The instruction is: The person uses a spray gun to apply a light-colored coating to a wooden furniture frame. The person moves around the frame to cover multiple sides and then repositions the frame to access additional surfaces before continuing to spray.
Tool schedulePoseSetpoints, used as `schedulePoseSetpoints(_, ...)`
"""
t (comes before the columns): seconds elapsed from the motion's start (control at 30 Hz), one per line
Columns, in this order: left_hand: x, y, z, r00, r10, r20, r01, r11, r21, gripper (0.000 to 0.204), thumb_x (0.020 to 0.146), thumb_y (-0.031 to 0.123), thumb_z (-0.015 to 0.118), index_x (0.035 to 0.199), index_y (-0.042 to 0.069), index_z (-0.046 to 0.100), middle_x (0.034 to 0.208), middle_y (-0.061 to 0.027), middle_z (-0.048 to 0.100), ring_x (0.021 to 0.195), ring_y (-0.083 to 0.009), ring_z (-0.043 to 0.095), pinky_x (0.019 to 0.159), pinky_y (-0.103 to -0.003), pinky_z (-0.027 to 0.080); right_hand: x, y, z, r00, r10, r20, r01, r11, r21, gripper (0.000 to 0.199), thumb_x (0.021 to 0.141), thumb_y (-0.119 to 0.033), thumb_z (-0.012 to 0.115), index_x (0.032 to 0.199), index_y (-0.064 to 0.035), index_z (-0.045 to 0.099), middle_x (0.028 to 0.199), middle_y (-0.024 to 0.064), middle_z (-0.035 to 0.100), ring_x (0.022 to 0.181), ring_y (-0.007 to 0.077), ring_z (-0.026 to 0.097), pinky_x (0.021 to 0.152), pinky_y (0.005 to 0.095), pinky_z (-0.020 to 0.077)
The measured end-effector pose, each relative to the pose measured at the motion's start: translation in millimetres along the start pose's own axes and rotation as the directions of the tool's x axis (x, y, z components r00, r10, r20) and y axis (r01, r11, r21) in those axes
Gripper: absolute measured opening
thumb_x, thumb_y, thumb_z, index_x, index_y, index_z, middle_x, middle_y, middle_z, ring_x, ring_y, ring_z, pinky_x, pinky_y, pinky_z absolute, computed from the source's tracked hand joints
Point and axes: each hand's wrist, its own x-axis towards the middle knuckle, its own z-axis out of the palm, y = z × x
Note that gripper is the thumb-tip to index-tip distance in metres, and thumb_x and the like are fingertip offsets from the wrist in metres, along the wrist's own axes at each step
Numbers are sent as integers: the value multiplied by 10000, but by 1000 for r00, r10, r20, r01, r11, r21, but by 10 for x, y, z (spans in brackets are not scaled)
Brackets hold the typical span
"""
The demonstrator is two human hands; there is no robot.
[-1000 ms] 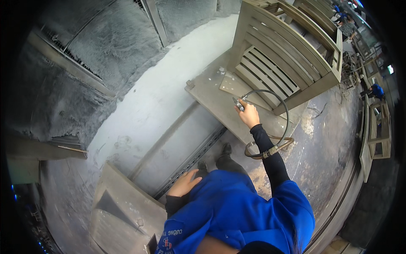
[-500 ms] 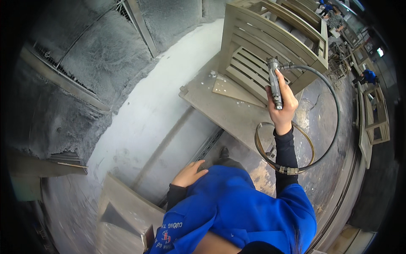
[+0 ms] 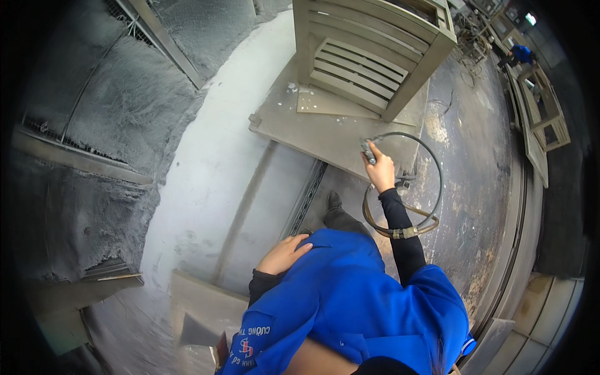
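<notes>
- The right hand (image 3: pixel 382 172) is closed around a grey metal spray gun (image 3: pixel 369 152), the index finger lying along its upper part; the exact trigger contact is too small to tell.
- The spray gun is out in front of the body, seen against the near edge of a low platform (image 3: pixel 309 129), which bears an upright slatted wooden frame (image 3: pixel 369 53).
- A dark hose (image 3: pixel 440 178) arcs from the gun, and its coupling (image 3: pixel 405 233) crosses over the black sleeve.
- The left hand (image 3: pixel 284 255) lies flat on the blue shirt (image 3: pixel 340 281), fingers nearly together, with nothing visible in its grasp.
- The gun looks rigid and fairly dense, so its grip is likely the best hold, with the nozzle left unobstructed.
- The hose seems springy and probably tugs at the wrist; a smeared metal surface might be slippery.
</notes>
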Motion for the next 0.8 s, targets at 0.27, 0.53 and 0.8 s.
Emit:
schedulePoseSetpoints(0.27, -117, -141, -151, 1000, 11, 24, -14, 990, 139, 637, 1011, 521, 521, 1458, 67, 505, 1423, -243, 540, 1306, -402, 533, 1089, -446, 432, -184, 178, -83, 984, 98, -150, -106, 993, -51, 469, 880, -296, 719, 1340, -227, 656, 960, 252, 713, 927, 436, 687, 799, 506, 544)
schedulePoseSetpoints(0.53, -143, -96, -141, 994, 113, 9, -113, 987, 112, 654, 1007, 532, 529, 1458, 59, 502, 1424, -248, 540, 1327, -402, 514, 1106, -440, 418, 287, -523, 311, 995, -79, -68, 90, 980, 178, 474, 883, -341, 722, 1334, -210, 660, 1019, 231, 716, 983, 427, 679, 848, 471, 545)
schedulePoseSetpoints(0.8, -42, -162, -73, 991, 110, 73, -114, 993, 44, 633, 1032, 517, 498, 1482, 72, 470, 1442, -251, 518, 1356, -395, 479, 1138, -441, 379, 89, -972, -102, 943, -240, -229, 311, 882, 354, 475, 895, -224, 742, 1357, -168, 643, 1109, 218, 711, 990, 392, 698, 833, 401, 552)
